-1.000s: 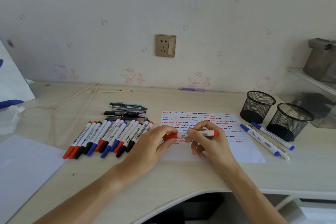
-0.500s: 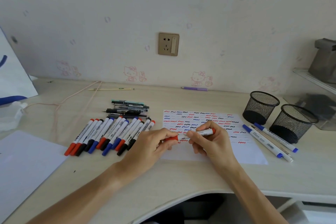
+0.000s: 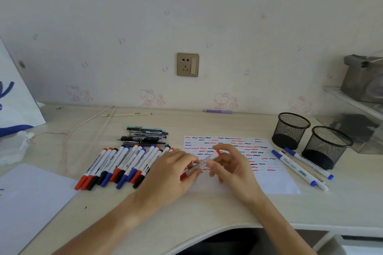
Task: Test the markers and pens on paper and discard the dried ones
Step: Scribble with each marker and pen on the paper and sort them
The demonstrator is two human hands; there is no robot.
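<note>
Pale wallpaper with faint pink cartoon cats backs a light wooden tabletop (image 3: 207,209), and a brass-coloured wall socket (image 3: 188,64) sits above its far edge. Near the middle of the tabletop, both hands hold one red marker (image 3: 204,163) just above the test paper (image 3: 273,180), a white sheet covered in short red, blue and black squiggles. The left hand (image 3: 172,174) has its fingers curled round the marker's lower, near end, where a red part shows. The right hand (image 3: 234,166) pinches the barrel towards the upper end between thumb and fingertips, its other fingers loosely bent. The marker lies tilted, its red far end pointing away towards the wall; the picture is blurred here, so I cannot tell whether the cap is on or off.

Left of the hands, a row of markers (image 3: 122,166) with red, blue and black caps lies side by side, and a small stack of dark pens (image 3: 145,135) lies just beyond it. Towards the right edge stand two black mesh cups (image 3: 290,130), with three white markers (image 3: 300,168) lying just in front of them, beside the paper. Another white sheet (image 3: 29,198) covers the near left corner. A purple pen (image 3: 217,111) lies by the far edge.
</note>
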